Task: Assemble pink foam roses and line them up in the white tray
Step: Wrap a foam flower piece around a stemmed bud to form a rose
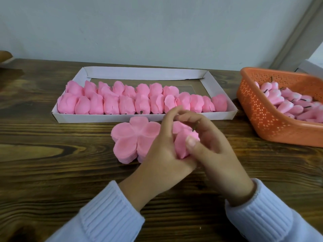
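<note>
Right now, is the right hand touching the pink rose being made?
Touching. The head view shows the right hand with its thumb pressed on the petals of the rose, with no gap between them; the left hand grips the rose too.

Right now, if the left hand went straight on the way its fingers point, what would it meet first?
Likely the front row of roses in the white tray, just beyond the left hand; depth is unclear.
</note>
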A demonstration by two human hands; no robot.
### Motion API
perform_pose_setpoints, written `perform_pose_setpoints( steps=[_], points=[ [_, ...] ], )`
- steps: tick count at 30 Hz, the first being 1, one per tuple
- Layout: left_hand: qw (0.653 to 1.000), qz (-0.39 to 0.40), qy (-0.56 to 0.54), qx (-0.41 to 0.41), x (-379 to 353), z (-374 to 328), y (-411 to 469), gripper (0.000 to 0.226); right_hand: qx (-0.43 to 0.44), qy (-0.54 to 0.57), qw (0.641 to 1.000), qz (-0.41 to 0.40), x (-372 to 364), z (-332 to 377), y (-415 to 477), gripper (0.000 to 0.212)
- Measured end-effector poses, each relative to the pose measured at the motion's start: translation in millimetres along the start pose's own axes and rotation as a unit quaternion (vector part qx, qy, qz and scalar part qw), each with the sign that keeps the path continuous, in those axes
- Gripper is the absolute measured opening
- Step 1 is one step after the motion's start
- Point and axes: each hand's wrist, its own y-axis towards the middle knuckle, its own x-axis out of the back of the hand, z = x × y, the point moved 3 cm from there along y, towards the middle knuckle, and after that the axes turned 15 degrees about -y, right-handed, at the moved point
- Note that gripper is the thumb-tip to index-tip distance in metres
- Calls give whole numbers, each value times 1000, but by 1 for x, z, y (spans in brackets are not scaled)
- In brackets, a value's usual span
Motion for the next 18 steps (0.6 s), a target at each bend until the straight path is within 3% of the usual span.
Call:
perform_pose_setpoints(
  steps=[3, 7, 11, 15, 18],
  points=[
    [999, -26, 25, -10, 2, 0, -2, 98, -14, -45, 998, 47, -10, -1, -3, 47],
    [999, -18, 32, -22, 1, -1, -2, 101, 11, -39, 998, 37, -11, 3, -3, 33],
    [999, 27, 2, -22, -1, 1, -3, 110, 73, -34, 996, -28, -6, 7, -3, 13],
    [997, 51, 15, -57, 0, 0, -3, 99, 72, 56, 988, -125, 7, 3, -1, 8],
    [992, -20, 3, -127, 12, -12, -1, 74, 41, 97, 982, -159, 20, -1, 2, 6]
  ],
)
